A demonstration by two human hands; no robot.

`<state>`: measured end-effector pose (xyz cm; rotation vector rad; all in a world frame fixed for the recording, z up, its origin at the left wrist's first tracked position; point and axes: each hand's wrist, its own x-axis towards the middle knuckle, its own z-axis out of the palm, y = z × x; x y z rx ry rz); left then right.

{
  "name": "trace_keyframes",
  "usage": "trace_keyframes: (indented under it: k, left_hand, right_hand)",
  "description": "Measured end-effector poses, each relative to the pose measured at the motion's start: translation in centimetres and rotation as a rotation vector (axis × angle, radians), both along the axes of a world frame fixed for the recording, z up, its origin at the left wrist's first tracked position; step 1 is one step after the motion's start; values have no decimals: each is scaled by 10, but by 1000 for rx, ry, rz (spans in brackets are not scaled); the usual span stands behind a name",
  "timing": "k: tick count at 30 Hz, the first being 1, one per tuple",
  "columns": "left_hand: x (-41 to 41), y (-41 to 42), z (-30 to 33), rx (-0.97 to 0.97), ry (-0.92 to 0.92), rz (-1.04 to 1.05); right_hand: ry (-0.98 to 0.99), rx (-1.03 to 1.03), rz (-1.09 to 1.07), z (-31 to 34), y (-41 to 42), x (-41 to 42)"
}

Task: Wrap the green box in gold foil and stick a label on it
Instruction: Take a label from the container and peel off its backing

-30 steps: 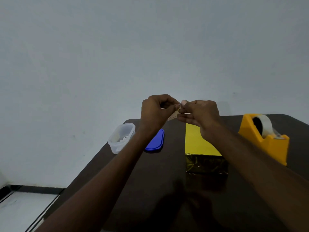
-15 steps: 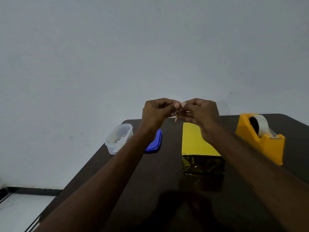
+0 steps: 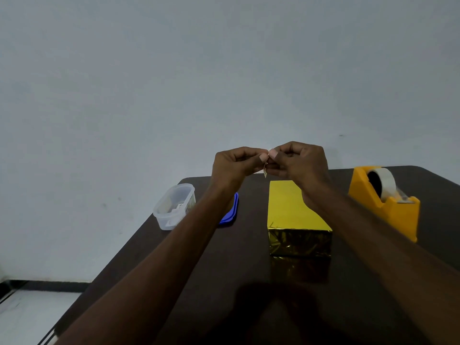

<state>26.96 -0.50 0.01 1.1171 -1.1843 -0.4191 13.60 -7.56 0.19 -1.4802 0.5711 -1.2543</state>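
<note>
Stretching across the lower half of the frame, a dark table (image 3: 139,250) carries a box wrapped in gold foil (image 3: 296,220) at center right, a yellow tape dispenser (image 3: 388,207) at the right edge, and a clear plastic tub (image 3: 174,206) with its blue lid (image 3: 230,211) at center left. Above the box's far end, the left hand (image 3: 234,165) and right hand (image 3: 301,161) meet fingertip to fingertip, both pinching a small pale label (image 3: 264,169) between them.
</note>
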Motion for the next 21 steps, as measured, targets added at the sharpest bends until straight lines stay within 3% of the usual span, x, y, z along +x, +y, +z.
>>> trace_keyframes:
  k: [21]
  left_hand:
    - [-21, -8, -9, -34, 152, -22]
  right_hand:
    - [-71, 38, -59, -7, -6, -1]
